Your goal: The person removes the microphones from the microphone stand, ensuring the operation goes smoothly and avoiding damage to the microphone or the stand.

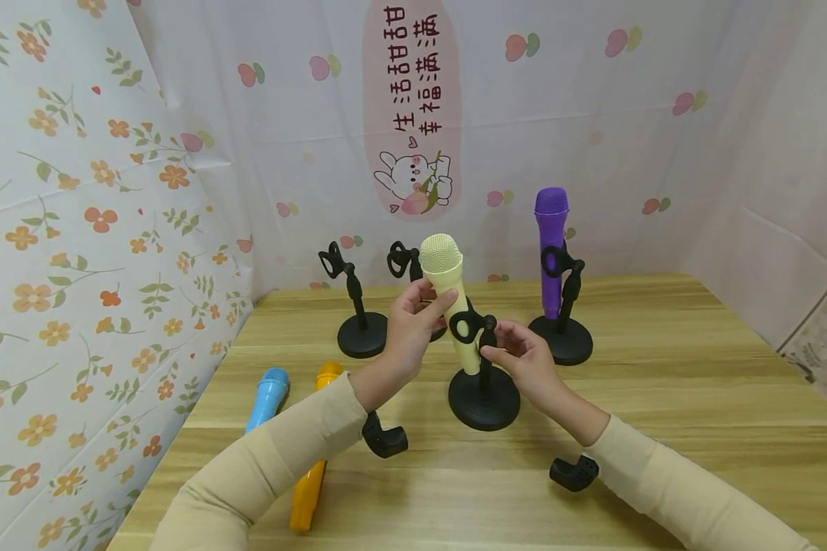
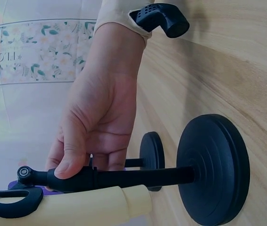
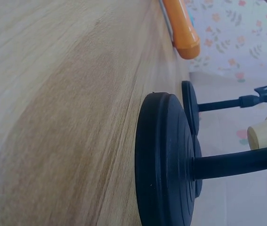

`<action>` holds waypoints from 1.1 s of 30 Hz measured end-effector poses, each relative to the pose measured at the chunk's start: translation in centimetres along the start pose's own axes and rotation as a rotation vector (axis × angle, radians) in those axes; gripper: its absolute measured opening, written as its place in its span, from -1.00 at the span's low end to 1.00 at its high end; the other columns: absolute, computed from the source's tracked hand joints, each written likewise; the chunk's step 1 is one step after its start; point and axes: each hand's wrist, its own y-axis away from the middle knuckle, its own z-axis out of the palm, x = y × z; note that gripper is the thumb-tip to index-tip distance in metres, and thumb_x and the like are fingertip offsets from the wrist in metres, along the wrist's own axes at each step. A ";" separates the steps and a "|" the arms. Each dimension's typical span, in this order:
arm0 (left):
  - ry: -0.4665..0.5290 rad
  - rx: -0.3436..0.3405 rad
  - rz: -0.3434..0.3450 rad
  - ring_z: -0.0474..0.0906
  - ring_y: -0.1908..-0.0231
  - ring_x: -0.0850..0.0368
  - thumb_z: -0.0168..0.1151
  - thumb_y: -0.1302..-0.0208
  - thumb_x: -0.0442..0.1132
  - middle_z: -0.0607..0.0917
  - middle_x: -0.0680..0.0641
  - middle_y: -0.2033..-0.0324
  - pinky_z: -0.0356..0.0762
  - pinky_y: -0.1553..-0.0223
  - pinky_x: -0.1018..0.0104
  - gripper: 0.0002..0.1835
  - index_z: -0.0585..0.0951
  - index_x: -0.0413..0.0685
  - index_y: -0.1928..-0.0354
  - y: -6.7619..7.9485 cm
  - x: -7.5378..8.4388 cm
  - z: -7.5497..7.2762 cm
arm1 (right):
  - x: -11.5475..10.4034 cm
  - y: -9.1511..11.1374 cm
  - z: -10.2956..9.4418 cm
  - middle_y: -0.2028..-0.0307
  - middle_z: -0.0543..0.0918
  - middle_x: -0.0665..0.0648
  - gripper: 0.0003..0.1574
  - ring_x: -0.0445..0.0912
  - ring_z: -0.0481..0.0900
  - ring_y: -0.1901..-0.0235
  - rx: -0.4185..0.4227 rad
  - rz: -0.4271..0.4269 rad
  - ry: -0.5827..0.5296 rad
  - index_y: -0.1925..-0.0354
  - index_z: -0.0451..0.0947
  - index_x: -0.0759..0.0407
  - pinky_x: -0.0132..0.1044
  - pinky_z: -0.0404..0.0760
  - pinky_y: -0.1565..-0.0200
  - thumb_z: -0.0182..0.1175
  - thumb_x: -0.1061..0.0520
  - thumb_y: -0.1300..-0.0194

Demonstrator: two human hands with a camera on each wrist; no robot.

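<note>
A pale yellow microphone [image 1: 457, 314] leans in the looped clip of a black desktop stand [image 1: 485, 402]. Just below its mesh head, my left hand [image 1: 413, 321] grips the microphone with thumb and fingers. My right hand [image 1: 527, 360] pinches the stand's upright just under the clip joint. In the left wrist view the right hand [image 2: 100, 113] shows its thumb on that upright, with the microphone body [image 2: 91, 207] running alongside. The right wrist view catches the stand's round base [image 3: 164, 160] flat on the table and the microphone's lower end [image 3: 265, 134] beside the post.
Behind on the right, a purple microphone [image 1: 551, 222] stands in another black stand [image 1: 570, 344]. Two more stands, one at back left [image 1: 362, 335] and one partly behind my left hand [image 1: 403, 260], have bare clips. Blue [image 1: 267, 398] and orange [image 1: 308, 493] microphones lie on the left, partly under my sleeve.
</note>
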 end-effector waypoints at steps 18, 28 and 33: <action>0.030 -0.015 0.014 0.54 0.26 0.15 0.30 -0.29 -0.28 0.55 -0.02 0.27 0.63 0.14 0.19 -0.66 0.58 -0.22 -0.07 -0.1 0.1 -0.1 | -0.1 0.1 -0.1 0.23 0.51 0.04 -0.57 -0.16 0.49 0.21 -0.012 0.003 -0.013 -0.06 0.44 0.44 -0.41 0.60 0.15 0.28 0.36 -0.24; 0.049 -0.010 0.012 0.53 0.24 0.13 0.30 -0.29 -0.30 0.56 -0.03 0.27 0.63 0.16 0.19 -0.67 0.58 -0.23 -0.07 -0.2 0.4 -0.2 | -0.1 0.1 0.0 0.23 0.51 0.04 -0.58 -0.17 0.48 0.22 -0.012 0.003 -0.005 -0.05 0.44 0.45 -0.42 0.59 0.15 0.29 0.35 -0.25; 0.053 -0.011 0.005 0.52 0.23 0.12 0.30 -0.29 -0.30 0.55 -0.03 0.26 0.63 0.15 0.18 -0.68 0.58 -0.22 -0.06 -0.2 0.4 -0.2 | -0.1 0.1 0.0 0.24 0.51 0.04 -0.58 -0.16 0.48 0.22 -0.006 0.014 -0.014 -0.04 0.44 0.44 -0.42 0.59 0.16 0.29 0.36 -0.24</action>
